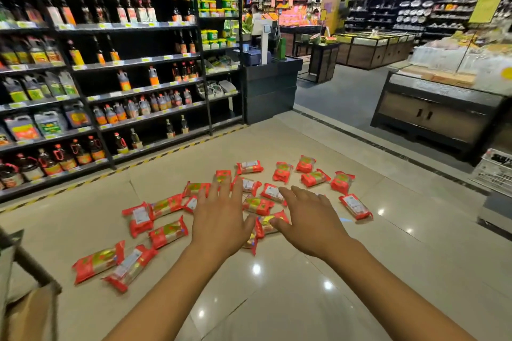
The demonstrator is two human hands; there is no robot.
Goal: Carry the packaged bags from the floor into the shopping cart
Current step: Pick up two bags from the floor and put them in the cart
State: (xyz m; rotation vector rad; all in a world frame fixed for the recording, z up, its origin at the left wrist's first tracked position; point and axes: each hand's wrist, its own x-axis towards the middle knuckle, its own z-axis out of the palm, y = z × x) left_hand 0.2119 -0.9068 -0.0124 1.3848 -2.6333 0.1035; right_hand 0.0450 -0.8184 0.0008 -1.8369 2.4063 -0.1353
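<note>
Both arms reach fwd, palms down, over the bags (257,205). L hand (219,219): fingers straight & spread, nothing held; its fingertips overlap the packs in the middle of the scatter. R hand (310,219): also spread, fingers slightly bent, nothing held; its thumb tip lies over the mid bag (267,224) that shows btwn the two hands. Can't tell if either hand touches a pack or hangs just above.

The bags are red packs w/ clear middles & white labels, roughly twenty, all flat on the floor (277,299), which is glossy beige tile. Most sit in a loose cluster right ahead of the hands, some overlapping. The near pair (98,261) lies lower left, side by side, closest to the camera. The R bag (356,206) lies a bit apart from the rest on the right.

Bottom-left corner: a dark bar (30,266) w/ a brown panel under it, blurred; can't tell if it's the cart.

Left side: tall dark shelves (110,63) of bottles & jugs w/ yellow price tags. Striped tape (166,155), yellow & black, runs along the shelf foot. At the aisle end stands a dark counter (270,83) w/ a scale on top. Right: a low dark cabinet (437,108), & a white crate (496,171) at the frame edge.
</note>
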